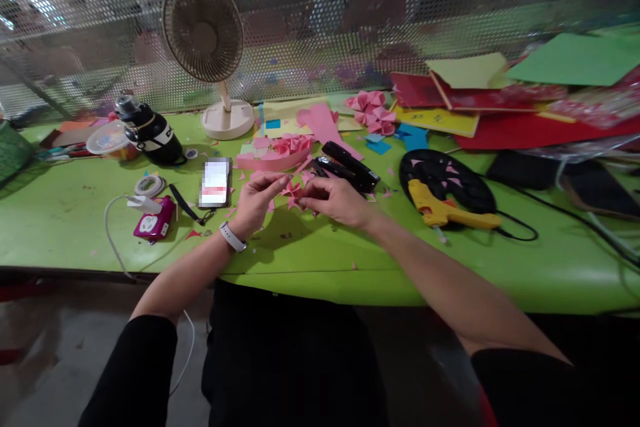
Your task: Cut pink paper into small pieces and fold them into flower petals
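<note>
My left hand (259, 199), with a white watch band (233, 237) on the wrist, has its thumb and fingers pinched together. Whatever is between them is too small to make out. Across from it, my right hand (334, 199) is closed, its fingertips at a small pink folded-paper piece (292, 191) that shows between the two hands. Just behind the hands lie a black stapler (350, 167) and a pink paper strip (273, 161). Several pink paper scraps are scattered around them on the green table (310, 257).
Left of my hands are a phone (214, 183), a purple power bank (154, 220), a tape roll (149, 185) and a black bottle (153, 133). Behind stand a fan (225, 117) and pink paper flowers (373, 112). Rightward, a yellow glue gun (445, 209) rests against a black pad (463, 180).
</note>
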Demonstrator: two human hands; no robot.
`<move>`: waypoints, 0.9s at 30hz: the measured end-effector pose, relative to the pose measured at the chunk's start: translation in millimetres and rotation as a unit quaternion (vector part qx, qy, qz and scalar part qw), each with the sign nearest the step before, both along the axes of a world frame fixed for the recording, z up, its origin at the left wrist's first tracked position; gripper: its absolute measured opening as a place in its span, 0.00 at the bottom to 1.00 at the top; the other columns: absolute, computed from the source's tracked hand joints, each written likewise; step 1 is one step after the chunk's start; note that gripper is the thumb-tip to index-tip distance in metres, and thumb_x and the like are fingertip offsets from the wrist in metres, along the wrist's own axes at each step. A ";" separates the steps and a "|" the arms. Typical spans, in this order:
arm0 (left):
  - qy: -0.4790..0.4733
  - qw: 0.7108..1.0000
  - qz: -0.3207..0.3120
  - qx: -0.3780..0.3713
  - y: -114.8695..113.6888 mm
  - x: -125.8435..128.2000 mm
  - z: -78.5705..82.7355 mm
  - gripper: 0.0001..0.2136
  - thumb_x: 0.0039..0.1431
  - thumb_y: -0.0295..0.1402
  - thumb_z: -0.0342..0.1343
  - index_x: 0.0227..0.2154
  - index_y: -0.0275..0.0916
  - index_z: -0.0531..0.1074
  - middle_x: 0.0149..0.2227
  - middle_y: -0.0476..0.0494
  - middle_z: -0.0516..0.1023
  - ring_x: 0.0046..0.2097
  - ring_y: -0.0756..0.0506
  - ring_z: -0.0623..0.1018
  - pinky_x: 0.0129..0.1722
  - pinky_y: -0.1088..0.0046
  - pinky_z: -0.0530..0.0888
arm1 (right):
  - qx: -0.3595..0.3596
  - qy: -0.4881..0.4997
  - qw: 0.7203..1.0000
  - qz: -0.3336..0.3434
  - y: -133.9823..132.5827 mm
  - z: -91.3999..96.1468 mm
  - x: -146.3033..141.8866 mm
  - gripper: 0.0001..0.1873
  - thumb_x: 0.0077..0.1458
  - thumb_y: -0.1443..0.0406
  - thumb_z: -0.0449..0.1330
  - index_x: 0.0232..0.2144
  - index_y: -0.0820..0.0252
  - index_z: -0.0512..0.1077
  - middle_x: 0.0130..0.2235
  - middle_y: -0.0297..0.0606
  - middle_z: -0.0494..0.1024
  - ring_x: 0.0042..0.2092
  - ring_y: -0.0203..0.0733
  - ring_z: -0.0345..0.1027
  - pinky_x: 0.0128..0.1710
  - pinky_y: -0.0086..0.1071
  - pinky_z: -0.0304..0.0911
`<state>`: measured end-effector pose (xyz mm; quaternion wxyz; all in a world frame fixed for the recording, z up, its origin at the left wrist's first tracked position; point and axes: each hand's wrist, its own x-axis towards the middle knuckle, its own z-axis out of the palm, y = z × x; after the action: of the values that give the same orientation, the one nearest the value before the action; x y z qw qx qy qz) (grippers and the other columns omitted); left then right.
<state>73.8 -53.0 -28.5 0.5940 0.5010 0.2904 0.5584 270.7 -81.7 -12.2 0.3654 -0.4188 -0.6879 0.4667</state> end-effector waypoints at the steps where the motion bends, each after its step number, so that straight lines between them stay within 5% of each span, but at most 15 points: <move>1: -0.005 1.000 0.004 -0.008 1.8 -1.2 1.6 0.10 0.46 0.37 0.72 0.31 0.40 0.82 0.32 0.48 0.81 0.34 0.53 0.77 0.40 0.74 0.73 | -0.001 -0.012 1.000 0.010 0.8 3.9 4.7 0.16 0.51 0.52 0.68 0.31 0.60 0.76 0.29 0.36 0.78 0.27 0.36 0.69 0.27 0.33 0.67; 4: -0.007 0.999 -0.005 -0.037 6.0 -4.8 6.5 0.11 0.45 0.38 0.73 0.29 0.38 0.81 0.28 0.49 0.79 0.31 0.55 0.74 0.36 0.77 0.71 | -0.013 0.010 0.999 0.033 4.3 17.8 23.8 0.15 0.50 0.54 0.70 0.30 0.59 0.76 0.27 0.35 0.78 0.26 0.35 0.69 0.27 0.32 0.66; 9: 0.028 0.991 -0.112 -0.065 5.9 -7.6 10.0 0.12 0.46 0.40 0.72 0.27 0.37 0.80 0.25 0.50 0.77 0.29 0.55 0.73 0.33 0.77 0.70 | 0.052 0.127 0.988 -0.071 10.1 31.5 45.9 0.15 0.46 0.53 0.73 0.27 0.56 0.76 0.31 0.34 0.77 0.32 0.36 0.71 0.33 0.32 0.67; 15: 0.108 0.966 -0.210 -0.109 4.7 -8.5 6.3 0.13 0.44 0.40 0.72 0.27 0.34 0.79 0.26 0.48 0.77 0.28 0.54 0.73 0.32 0.75 0.69 | 0.015 0.005 0.996 0.091 8.2 26.9 36.1 0.14 0.46 0.53 0.72 0.25 0.57 0.79 0.42 0.40 0.79 0.46 0.44 0.72 0.49 0.40 0.65; 19: 0.113 0.957 -0.237 -0.124 5.2 -9.0 3.9 0.14 0.43 0.38 0.73 0.28 0.34 0.79 0.29 0.47 0.78 0.29 0.54 0.73 0.34 0.73 0.69 | -0.039 -0.031 0.985 0.162 2.6 22.8 26.2 0.14 0.48 0.54 0.71 0.27 0.59 0.79 0.36 0.38 0.79 0.40 0.41 0.71 0.44 0.38 0.64; 27: 0.101 0.958 -0.221 -0.154 4.4 -7.9 0.6 0.15 0.43 0.38 0.73 0.29 0.33 0.78 0.31 0.47 0.78 0.33 0.53 0.75 0.40 0.72 0.70 | -0.115 0.053 0.989 0.070 -2.2 19.7 11.5 0.17 0.42 0.53 0.73 0.25 0.60 0.78 0.28 0.36 0.76 0.30 0.35 0.66 0.33 0.33 0.63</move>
<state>65.9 -48.6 -27.9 0.7400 0.5092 0.3134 0.3080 282.2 -83.9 7.5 0.3166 -0.3835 -0.6371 0.5889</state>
